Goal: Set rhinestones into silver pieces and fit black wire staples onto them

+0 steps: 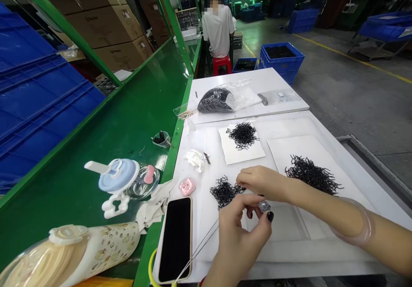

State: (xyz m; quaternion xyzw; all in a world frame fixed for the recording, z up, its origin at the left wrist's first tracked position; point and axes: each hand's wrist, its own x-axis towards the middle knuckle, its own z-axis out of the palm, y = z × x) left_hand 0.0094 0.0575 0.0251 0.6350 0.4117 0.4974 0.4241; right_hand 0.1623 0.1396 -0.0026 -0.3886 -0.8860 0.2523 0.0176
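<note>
Between the thumb and fingers of the left hand (242, 234), a small grey piece (264, 206) is pinched above the white worktop (322, 255). Right hand (262, 180): fingers curled beside a black parts pile (222, 193); grip cannot be determined. Phone (175, 237) lies left.

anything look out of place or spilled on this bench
Mildly, yes: a crumpled white tissue and a phone lie on the same white worktable as the piles of small black parts. Those stray items look out of place beside loose little pieces. I see no clear spill or damage.
</note>
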